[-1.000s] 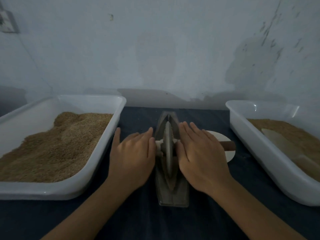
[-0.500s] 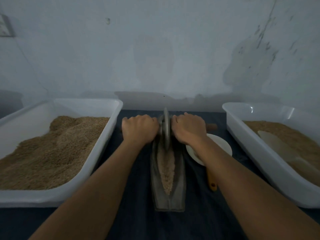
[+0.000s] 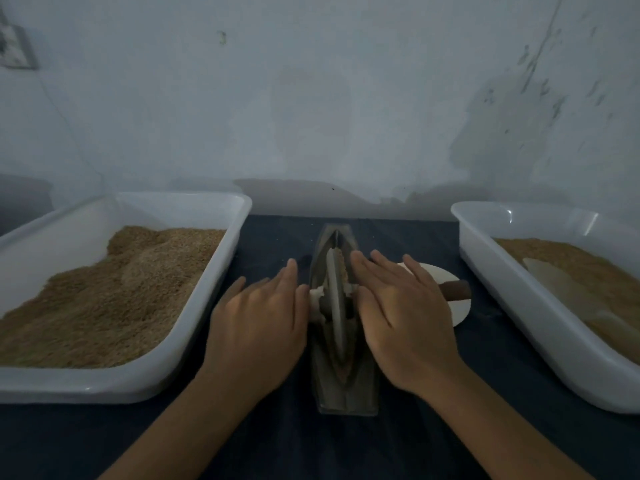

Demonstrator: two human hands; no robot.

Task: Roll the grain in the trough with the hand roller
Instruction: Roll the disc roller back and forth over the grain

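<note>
A narrow boat-shaped metal trough [image 3: 346,400] lies lengthwise on the dark cloth, with brown grain [image 3: 341,263] in its groove. The hand roller's thin disc [image 3: 335,299] stands upright in the groove near the trough's middle, some grain clinging to its top edge. Its axle sticks out on both sides. My left hand [image 3: 258,320] presses flat on the left axle end with straight fingers. My right hand [image 3: 401,310] lies flat on the right axle end the same way. Most of the axle is hidden under my palms.
A white tray [image 3: 194,341] heaped with grain sits at the left. Another white tray [image 3: 502,289] with grain and a pale scoop [image 3: 568,289] sits at the right. A small white plate [image 3: 460,306] with a brown handle [image 3: 457,289] lies behind my right hand. A wall [image 3: 311,98] closes the back.
Half a second ago both hands gripped the axle at the trough's far end. The roller has since come back toward me to mid-trough, and both hands have flattened on the axle.
</note>
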